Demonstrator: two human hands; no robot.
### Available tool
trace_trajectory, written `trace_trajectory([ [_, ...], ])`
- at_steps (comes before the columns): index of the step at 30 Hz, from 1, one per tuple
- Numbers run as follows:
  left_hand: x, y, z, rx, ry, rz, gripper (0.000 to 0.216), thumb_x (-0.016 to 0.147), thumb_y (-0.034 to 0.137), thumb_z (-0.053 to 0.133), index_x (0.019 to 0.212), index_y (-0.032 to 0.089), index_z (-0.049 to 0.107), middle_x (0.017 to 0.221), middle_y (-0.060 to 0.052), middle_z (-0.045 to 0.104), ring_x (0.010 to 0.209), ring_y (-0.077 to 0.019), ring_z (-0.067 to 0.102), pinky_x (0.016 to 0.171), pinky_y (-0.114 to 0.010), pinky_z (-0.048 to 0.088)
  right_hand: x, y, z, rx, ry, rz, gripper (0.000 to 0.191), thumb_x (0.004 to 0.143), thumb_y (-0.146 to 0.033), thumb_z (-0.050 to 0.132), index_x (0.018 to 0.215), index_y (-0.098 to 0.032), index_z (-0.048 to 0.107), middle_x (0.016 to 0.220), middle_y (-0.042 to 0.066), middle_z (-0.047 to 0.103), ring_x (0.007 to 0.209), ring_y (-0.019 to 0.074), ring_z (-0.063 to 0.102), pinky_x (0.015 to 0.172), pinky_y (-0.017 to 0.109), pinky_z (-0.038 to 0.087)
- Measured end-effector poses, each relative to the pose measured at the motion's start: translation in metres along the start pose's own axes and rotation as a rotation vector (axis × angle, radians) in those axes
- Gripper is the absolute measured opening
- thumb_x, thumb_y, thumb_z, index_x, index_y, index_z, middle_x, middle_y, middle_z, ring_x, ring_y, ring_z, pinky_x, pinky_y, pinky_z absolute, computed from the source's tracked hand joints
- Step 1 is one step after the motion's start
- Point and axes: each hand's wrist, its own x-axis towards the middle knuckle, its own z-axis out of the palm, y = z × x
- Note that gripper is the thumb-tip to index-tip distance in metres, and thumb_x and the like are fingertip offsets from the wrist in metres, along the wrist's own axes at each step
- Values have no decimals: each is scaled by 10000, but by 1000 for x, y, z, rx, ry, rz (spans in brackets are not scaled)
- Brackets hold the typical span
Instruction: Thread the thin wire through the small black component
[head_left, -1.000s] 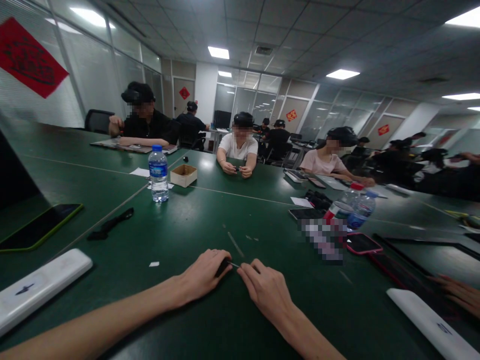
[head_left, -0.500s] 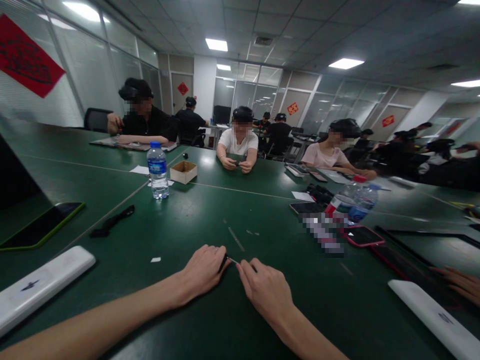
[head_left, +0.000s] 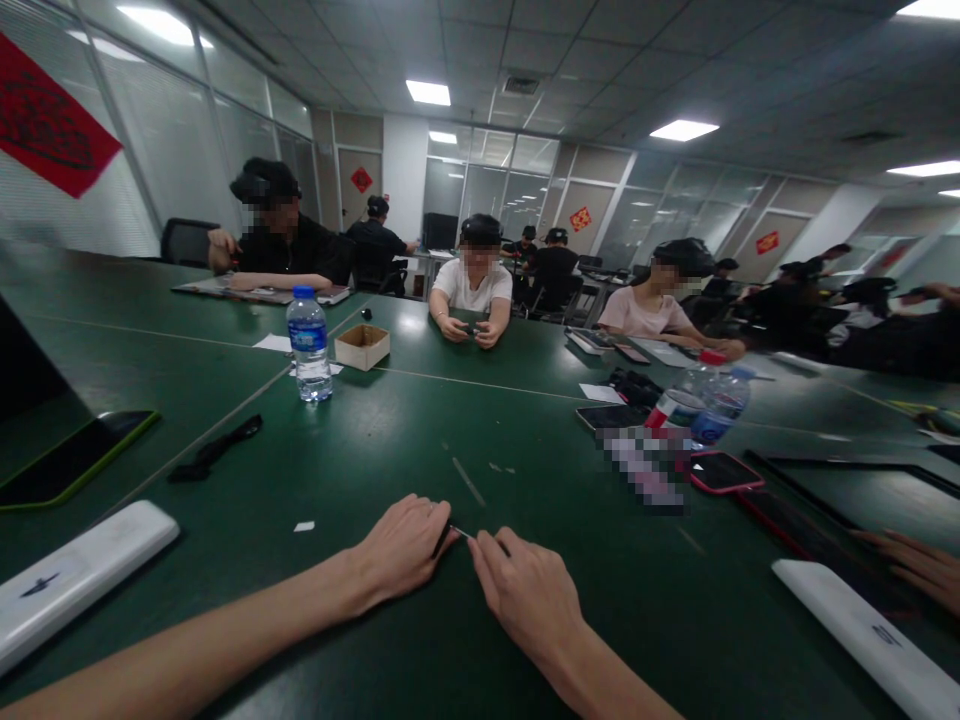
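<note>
In the head view my left hand (head_left: 411, 540) is closed with its fingers round a small dark thing (head_left: 442, 541), most of which is hidden. From there a thin silvery rod (head_left: 462, 532) spans the short gap to my right hand (head_left: 529, 585). My right fingertips pinch the far end of that rod. What kind of object this is I cannot tell. Both hands rest low over the green table (head_left: 390, 470), the wrists coming in from either side.
A water bottle (head_left: 309, 345) and an open cardboard box (head_left: 362, 347) stand ahead on the left. Two bottles, including one with a red cap (head_left: 690, 390), and a pink-edged phone (head_left: 726, 472) are at right. White bars (head_left: 82, 580) flank me. A neighbour's hand (head_left: 919, 565) is at far right.
The view has shifted slightly. Both hands keep nearly the same grip and place. Across the table, a person's hands have moved a little apart.
</note>
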Motion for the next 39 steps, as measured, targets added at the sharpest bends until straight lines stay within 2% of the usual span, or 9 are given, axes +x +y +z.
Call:
trace_trajectory([
  [14,-3,-5,-16,-16,-95,213,265,983,349,281,839,187,433,772,-50,568,717,-197,527,725,-344,389,-7,8,9,78,9,-83,286,956,-271,398,886,-175,659,715,21,594,557,79,530,500,207,315],
  [23,-2,-6,-14,-22,-131,173,283,983,351,270,831,184,441,755,-54,559,704,-203,522,726,-352,391,-6,-3,1,101,-47,0,297,959,-267,395,902,-175,671,736,30,617,542,79,542,474,192,342],
  [34,-5,-9,-19,-139,-159,231,295,978,389,290,850,187,461,780,-47,547,735,-192,514,753,-331,387,-8,4,7,120,-9,-86,309,956,-294,396,813,-186,649,692,11,595,532,78,489,490,240,262],
  [39,-6,-11,-19,-166,-178,265,279,976,393,306,868,191,465,789,-45,555,741,-187,514,750,-322,381,-10,6,10,172,-16,-105,299,957,-284,395,850,-186,656,710,8,597,544,73,479,499,229,270],
])
